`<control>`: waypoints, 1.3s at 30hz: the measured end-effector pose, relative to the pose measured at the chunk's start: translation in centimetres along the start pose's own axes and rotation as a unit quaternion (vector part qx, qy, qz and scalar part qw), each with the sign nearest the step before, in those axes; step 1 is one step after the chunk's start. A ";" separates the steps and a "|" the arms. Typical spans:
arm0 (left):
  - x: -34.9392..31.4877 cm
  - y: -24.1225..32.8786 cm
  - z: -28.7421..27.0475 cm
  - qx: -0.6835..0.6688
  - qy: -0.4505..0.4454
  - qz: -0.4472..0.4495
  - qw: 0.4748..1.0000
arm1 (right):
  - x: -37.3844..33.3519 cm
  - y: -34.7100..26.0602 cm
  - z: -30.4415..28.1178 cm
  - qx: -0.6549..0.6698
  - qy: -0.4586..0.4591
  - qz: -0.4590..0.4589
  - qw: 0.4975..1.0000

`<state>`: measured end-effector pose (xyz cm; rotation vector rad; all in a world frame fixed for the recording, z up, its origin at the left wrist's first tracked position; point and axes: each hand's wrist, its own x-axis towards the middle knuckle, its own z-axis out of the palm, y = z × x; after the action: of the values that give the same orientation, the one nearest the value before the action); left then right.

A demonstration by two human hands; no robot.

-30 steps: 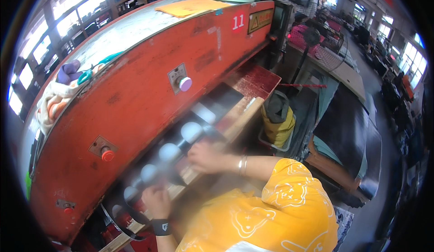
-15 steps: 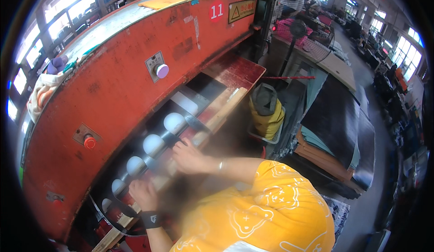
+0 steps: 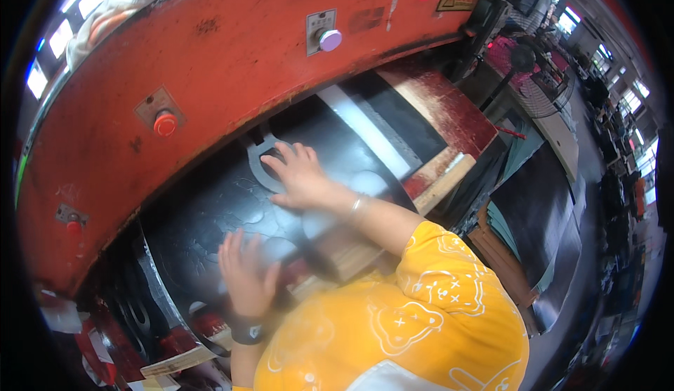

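Note:
My right hand [image 3: 303, 179], with a bracelet at its wrist, bends its fingers and thumb over a silver loop-shaped cutting die [image 3: 258, 170]. This die lies on a glossy black sheet [image 3: 189, 226] spread on the press bed. Closer to me, my left hand [image 3: 246, 275], wearing a black wristband, is held over the near part of the sheet. Its fingers are stretched and apart, slightly blurred, with nothing in them. Pale round patches [image 3: 368, 182] show along the sheet's near side, partly hidden by my right forearm.
An orange press beam [image 3: 232, 61] spans the far side, bearing a red button [image 3: 165, 123] and a lilac button [image 3: 328, 39]. Wooden strips [image 3: 444, 184] edge the bed. Stacked dark sheets [image 3: 537, 215] and a standing fan [image 3: 523, 60] are at right.
The view has shifted, bringing the bed closer. The black sheet now lies flat where a row of white circles showed. My right hand has moved inward onto the die; my left hand has opened.

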<state>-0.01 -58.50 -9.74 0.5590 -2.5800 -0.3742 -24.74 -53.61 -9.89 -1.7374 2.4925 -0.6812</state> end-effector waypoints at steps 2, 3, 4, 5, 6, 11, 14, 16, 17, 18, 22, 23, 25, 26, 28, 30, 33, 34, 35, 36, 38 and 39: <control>-0.3 -0.3 -0.4 0.021 -0.085 -0.028 0.996 | -0.5 -0.5 0.6 0.012 -0.014 0.018 1.000; -0.6 -0.5 -0.5 0.023 -0.097 -0.035 0.994 | -1.0 -0.2 0.2 0.028 -0.015 0.011 0.999; -1.2 -0.5 -0.6 0.027 -0.147 -0.067 0.986 | -1.8 0.1 -0.5 0.042 -0.029 0.013 0.999; -1.7 -0.6 -0.6 0.023 -0.158 -0.074 0.984 | -2.4 0.8 -1.6 0.104 -0.024 0.011 0.994; -2.3 -0.8 -0.6 0.018 -0.121 -0.043 0.992 | -2.8 1.8 -2.9 0.140 -0.029 0.008 0.990; -3.7 -1.8 -0.5 0.014 -0.110 -0.026 0.994 | -4.7 5.4 -6.2 0.129 -0.030 0.019 0.991; -2.9 -2.0 -0.5 0.006 -0.105 -0.028 0.994 | -4.8 6.0 -5.2 0.011 -0.007 0.048 0.999; -2.4 -2.0 -0.5 0.007 -0.115 -0.032 0.993 | -4.7 6.2 -4.6 -0.008 0.001 0.024 1.000; -2.1 -2.1 -0.4 0.001 -0.116 -0.031 0.993 | -4.7 6.4 -4.5 -0.015 0.000 0.020 1.000; -2.2 -2.0 -0.5 0.010 -0.108 -0.030 0.994 | -4.8 6.6 -4.5 0.011 0.000 0.017 1.000; -4.4 -1.5 -1.1 -0.123 -0.023 -0.047 0.991 | -4.7 8.4 -4.5 0.185 0.048 0.057 0.980; -5.5 -1.1 -1.3 -0.185 -0.001 -0.081 0.979 | -4.6 8.9 -4.4 0.240 0.075 0.075 0.965; -8.0 0.4 -1.4 -0.268 0.006 -0.120 0.956 | -4.7 9.8 -4.2 0.323 0.168 0.130 0.922; -9.2 1.2 -1.2 -0.326 -0.023 -0.181 0.928 | -4.7 10.0 -4.2 0.286 0.235 0.141 0.918; -11.0 2.7 0.0 -0.256 0.028 -0.089 0.962 | -4.6 10.1 -4.9 0.297 0.347 0.140 0.878; -12.0 3.5 1.3 -0.176 0.054 -0.069 0.981 | -4.0 9.4 -6.5 0.193 0.443 0.048 0.874; -13.1 3.6 2.7 -0.104 0.096 -0.079 0.987 | -1.9 6.8 -9.7 0.114 0.542 0.020 0.832; -13.3 3.5 3.1 -0.081 0.121 -0.081 0.986 | -1.2 5.9 -10.5 0.130 0.567 0.016 0.813; -13.6 3.3 3.3 -0.068 0.144 -0.084 0.984 | -0.4 5.1 -11.1 0.101 0.579 -0.016 0.809; -13.8 3.1 3.5 -0.039 0.172 -0.076 0.981 | -0.1 4.3 -11.2 0.092 0.553 0.005 0.828; -14.0 2.9 3.6 -0.066 0.163 -0.126 0.976 | -0.6 4.1 -10.8 0.080 0.555 0.026 0.828; -14.1 3.0 3.7 -0.076 0.160 -0.133 0.975 | -1.8 4.5 -10.2 0.113 0.557 0.003 0.823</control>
<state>8.57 -48.96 -17.31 0.8368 -2.1528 -0.5204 -30.79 -47.27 -2.75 -1.3997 2.7019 -2.4392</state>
